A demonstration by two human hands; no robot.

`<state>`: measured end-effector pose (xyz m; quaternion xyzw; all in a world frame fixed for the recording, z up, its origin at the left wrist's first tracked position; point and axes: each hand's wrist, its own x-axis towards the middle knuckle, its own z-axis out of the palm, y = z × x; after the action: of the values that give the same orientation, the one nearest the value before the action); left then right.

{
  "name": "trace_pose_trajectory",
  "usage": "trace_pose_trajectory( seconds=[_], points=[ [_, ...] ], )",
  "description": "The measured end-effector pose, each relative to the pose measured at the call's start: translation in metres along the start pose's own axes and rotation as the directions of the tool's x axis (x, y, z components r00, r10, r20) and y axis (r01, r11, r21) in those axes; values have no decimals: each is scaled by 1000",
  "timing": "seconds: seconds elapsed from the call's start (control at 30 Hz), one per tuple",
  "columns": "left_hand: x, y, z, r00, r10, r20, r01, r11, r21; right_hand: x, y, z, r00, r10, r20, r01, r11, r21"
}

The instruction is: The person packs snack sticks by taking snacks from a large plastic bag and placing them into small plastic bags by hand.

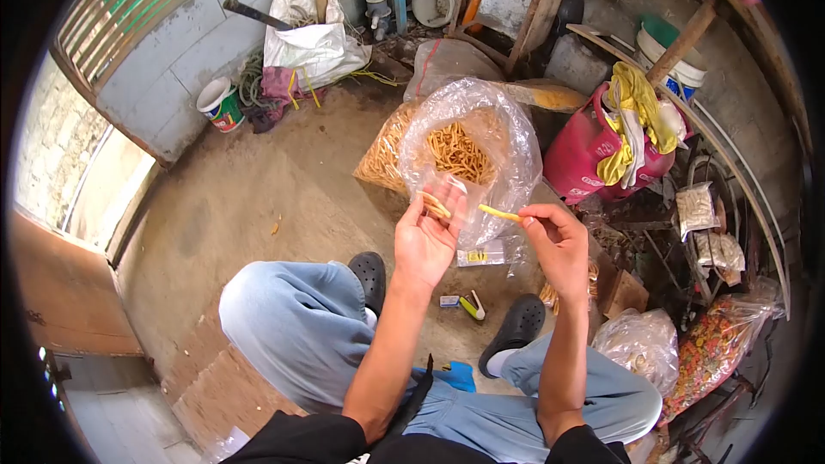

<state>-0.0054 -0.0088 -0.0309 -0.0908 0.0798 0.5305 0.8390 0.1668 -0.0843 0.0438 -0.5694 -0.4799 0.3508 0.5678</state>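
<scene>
Yellow and slim, a stick (500,213) was pinched by the right hand (560,245); pieces (436,205) were cradled in the loosely spread left hand (424,249), gentle pressure being best.

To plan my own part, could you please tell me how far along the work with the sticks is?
Looks done: the large bag is open; some sticks lie near the right shoe, packed or not I can't tell. In hand: the left hand supports a few sticks, the right hand a yellow strip. Left: probably plenty, given the bag's many sticks.
</scene>
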Motion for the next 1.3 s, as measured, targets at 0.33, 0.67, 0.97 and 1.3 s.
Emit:
trace_pose_trajectory(
  seconds=[0.33,0.67,0.97,1.3],
  points=[
    [-15,0,7,999,-23,21,21,994,104,0,-8,19,988,-151,-11,145,966,-214],
    [-38,1,15,987,150,57,-160,895,417,5,-11,41,998,-64,-19,64,998,1],
    [-84,-8,15,941,275,198,-338,718,608,-50,-8,46,984,101,-150,-54,956,288],
    [-91,-26,9,975,156,156,-219,758,614,-75,1,44,953,19,-303,53,972,228]
  ],
)
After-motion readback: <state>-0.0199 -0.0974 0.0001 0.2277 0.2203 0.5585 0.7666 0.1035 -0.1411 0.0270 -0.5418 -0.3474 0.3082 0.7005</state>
